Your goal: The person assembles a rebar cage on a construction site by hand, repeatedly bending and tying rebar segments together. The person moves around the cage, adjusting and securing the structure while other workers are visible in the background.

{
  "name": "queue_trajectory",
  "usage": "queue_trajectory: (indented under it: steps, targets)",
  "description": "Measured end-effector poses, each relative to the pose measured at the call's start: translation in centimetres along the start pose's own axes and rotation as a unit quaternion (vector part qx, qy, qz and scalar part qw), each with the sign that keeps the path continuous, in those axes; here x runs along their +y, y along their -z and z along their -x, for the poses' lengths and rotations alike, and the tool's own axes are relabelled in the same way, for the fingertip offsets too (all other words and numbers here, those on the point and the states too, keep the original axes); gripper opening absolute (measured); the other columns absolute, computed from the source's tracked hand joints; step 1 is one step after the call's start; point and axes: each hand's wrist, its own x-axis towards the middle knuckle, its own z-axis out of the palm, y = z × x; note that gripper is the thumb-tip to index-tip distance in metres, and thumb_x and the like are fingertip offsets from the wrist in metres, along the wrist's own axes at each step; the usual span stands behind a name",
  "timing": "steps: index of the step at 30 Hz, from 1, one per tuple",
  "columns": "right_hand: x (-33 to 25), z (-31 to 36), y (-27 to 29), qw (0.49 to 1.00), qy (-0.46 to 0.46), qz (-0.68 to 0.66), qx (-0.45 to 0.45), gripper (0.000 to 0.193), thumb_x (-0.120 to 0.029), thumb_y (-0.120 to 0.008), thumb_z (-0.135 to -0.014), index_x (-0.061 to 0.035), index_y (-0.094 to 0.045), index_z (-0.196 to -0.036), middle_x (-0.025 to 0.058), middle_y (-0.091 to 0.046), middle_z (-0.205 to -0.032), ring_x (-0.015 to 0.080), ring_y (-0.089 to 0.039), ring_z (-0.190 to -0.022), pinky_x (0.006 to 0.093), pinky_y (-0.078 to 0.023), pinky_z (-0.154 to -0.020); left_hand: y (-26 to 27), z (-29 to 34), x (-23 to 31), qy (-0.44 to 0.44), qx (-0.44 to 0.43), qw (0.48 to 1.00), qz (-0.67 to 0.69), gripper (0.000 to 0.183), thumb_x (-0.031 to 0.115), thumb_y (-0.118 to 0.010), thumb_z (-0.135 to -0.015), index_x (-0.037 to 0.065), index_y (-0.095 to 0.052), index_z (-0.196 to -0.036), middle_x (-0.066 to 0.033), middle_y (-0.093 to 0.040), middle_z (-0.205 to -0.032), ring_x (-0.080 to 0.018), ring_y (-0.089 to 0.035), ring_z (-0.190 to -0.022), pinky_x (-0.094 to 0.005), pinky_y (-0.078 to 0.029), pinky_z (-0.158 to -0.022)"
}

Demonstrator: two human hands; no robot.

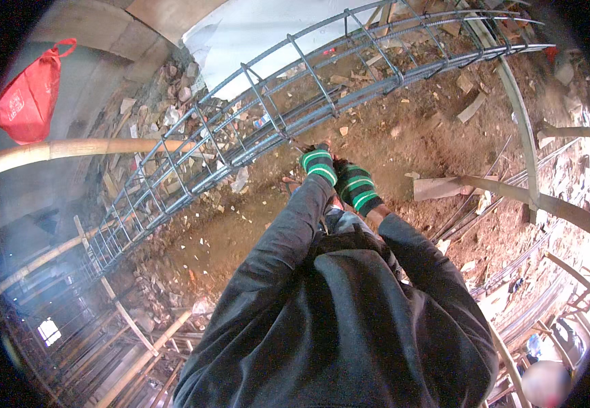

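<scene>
A long rebar cage (267, 139) of steel bars and square stirrups curves across the view in front of me. Close to its near lower bars is my left hand (319, 163), in a green, black and white striped knit glove. Its fingers look bunched, with a thin dark piece by the tips too small to name. Just right of it and nearly touching, my right hand (356, 185) wears a matching glove and is curled closed. Whatever it grips is hidden by the dark glove.
Timber poles (84, 148) carry the cage on the left; a wooden post (519, 122) crosses at right. A red bag (33, 95) hangs at upper left. Rubble and wood scraps litter the dirt floor (233, 224). A person (546, 382) shows, blurred, at lower right.
</scene>
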Motion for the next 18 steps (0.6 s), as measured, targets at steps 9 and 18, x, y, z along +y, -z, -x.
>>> queue_trajectory:
  steps: [9,18]
  targets:
    - [1.4,-0.9,-1.9,0.986,0.058,-0.136,-0.073,0.034,-0.024,-0.057,-0.087,-0.0131,-0.058,-0.119,0.02,-0.066,-0.094,0.0412,-0.063,-0.082,0.0472,-0.051,-0.071,3.4,0.7,0.6,0.004,-0.115,0.993,-0.023,0.03,0.03,-0.079,-0.076,0.007,-0.061,-0.073,-0.0073,-0.063,-0.067,-0.0198,-0.062,-0.058,-0.0316,-0.051,-0.054]
    - [2.0,-1.3,-0.1,0.525,-0.187,-0.658,-0.506,0.026,-0.031,-0.069,-0.087,-0.0076,-0.059,-0.092,0.0036,-0.06,-0.072,0.0144,-0.06,-0.064,0.0323,-0.048,-0.055,5.4,1.3,2.7,0.101,-0.394,0.912,0.059,0.041,0.038,-0.063,-0.089,0.003,-0.056,-0.109,-0.0175,-0.062,-0.113,-0.0312,-0.063,-0.096,-0.0455,-0.052,-0.085]
